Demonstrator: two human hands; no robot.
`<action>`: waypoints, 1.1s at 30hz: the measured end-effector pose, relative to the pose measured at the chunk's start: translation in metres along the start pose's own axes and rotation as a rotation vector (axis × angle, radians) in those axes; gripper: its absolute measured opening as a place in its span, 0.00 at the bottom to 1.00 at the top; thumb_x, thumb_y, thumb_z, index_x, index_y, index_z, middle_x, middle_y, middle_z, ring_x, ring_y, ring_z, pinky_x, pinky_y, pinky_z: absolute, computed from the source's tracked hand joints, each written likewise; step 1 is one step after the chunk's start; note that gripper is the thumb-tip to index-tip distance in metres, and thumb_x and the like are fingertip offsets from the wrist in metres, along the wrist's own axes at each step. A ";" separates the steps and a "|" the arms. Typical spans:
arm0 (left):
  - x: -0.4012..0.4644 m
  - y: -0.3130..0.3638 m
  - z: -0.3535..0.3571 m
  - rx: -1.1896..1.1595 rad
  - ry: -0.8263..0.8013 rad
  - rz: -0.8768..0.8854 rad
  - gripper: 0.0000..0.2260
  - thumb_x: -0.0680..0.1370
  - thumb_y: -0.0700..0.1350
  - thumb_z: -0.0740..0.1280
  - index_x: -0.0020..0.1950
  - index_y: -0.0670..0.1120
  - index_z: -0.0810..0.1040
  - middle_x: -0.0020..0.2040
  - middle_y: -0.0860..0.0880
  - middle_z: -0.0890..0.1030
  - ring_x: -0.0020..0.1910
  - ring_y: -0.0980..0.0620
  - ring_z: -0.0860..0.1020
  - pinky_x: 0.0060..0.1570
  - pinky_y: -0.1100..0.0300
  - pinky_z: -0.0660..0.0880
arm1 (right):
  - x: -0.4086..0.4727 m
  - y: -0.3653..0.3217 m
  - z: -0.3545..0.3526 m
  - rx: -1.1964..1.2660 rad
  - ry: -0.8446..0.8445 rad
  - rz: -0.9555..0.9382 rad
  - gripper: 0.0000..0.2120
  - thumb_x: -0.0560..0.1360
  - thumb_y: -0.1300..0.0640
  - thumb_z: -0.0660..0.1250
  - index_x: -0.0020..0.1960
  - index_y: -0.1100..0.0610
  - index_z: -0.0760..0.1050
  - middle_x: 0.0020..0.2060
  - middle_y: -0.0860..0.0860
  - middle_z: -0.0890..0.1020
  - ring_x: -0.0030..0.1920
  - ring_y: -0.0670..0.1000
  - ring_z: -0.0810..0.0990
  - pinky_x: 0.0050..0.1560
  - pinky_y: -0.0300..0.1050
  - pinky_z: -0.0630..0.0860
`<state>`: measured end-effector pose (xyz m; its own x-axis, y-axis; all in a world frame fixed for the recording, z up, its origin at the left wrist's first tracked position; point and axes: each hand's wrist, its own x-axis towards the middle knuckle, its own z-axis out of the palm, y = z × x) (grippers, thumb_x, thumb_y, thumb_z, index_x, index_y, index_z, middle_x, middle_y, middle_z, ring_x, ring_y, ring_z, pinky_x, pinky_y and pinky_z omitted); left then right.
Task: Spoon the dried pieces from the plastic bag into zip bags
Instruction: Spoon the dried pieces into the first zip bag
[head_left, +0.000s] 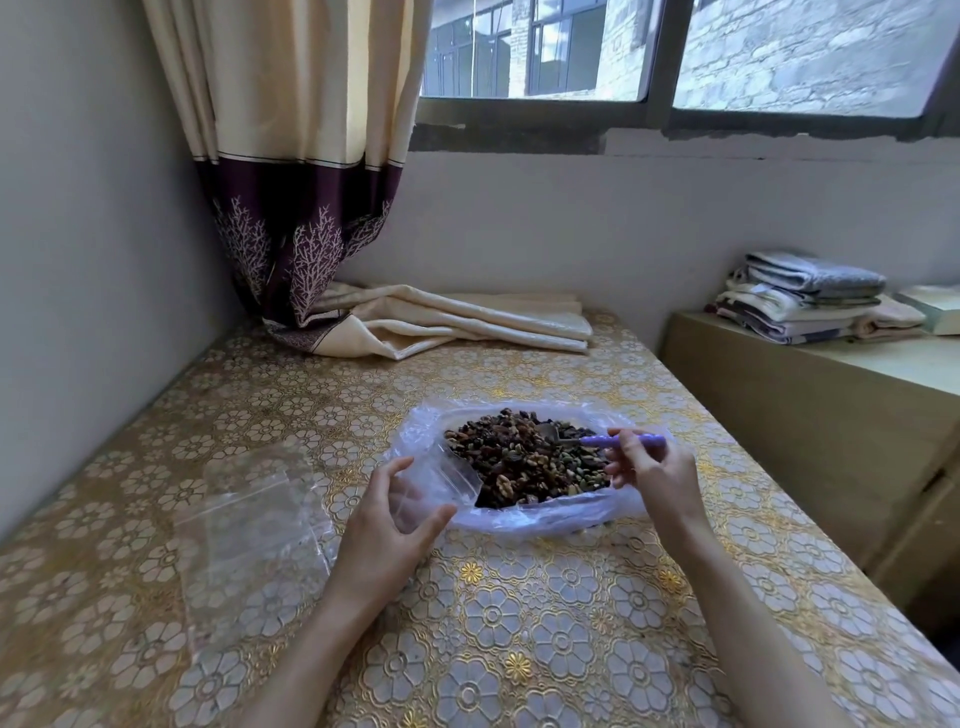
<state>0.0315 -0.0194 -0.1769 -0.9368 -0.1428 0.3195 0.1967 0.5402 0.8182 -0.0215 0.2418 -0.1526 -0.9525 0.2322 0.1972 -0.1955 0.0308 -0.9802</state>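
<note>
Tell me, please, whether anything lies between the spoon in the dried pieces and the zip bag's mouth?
Nothing visible does. The spoon sits in the dried pieces, and the left hand holds the zip bag right beside the pile.

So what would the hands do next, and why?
Probably lift a spoonful across into the zip bag: the right hand has the purple spoon in the dried pieces, and the left hand holds the bag's mouth beside them.

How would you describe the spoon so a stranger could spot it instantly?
Start at the gold floral tablecloth, then find the open plastic bag heaped with dried pieces. The spoon lies across that heap, pinched by the right hand; its purple handle is unique here.
</note>
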 end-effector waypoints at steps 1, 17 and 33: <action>0.000 0.000 0.000 0.002 -0.002 0.000 0.32 0.64 0.64 0.67 0.65 0.55 0.65 0.50 0.58 0.74 0.48 0.64 0.73 0.40 0.70 0.70 | 0.000 0.000 0.000 0.034 -0.009 0.023 0.08 0.79 0.62 0.61 0.48 0.63 0.78 0.36 0.58 0.79 0.35 0.52 0.76 0.34 0.41 0.75; 0.000 0.001 0.000 0.006 -0.023 -0.009 0.33 0.64 0.63 0.67 0.66 0.55 0.64 0.50 0.57 0.74 0.47 0.62 0.74 0.39 0.70 0.70 | -0.009 -0.004 0.004 0.326 0.045 0.155 0.09 0.79 0.63 0.59 0.46 0.64 0.77 0.35 0.57 0.79 0.34 0.49 0.76 0.31 0.33 0.75; -0.001 0.002 -0.001 0.039 -0.020 0.000 0.29 0.69 0.57 0.70 0.67 0.52 0.66 0.49 0.60 0.73 0.46 0.65 0.73 0.35 0.74 0.69 | -0.013 -0.020 0.000 0.408 0.033 0.118 0.09 0.79 0.63 0.60 0.48 0.66 0.77 0.34 0.57 0.80 0.34 0.50 0.77 0.35 0.39 0.73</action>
<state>0.0328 -0.0194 -0.1753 -0.9423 -0.1267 0.3099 0.1859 0.5718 0.7990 -0.0057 0.2382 -0.1357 -0.9671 0.2425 0.0764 -0.1679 -0.3835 -0.9081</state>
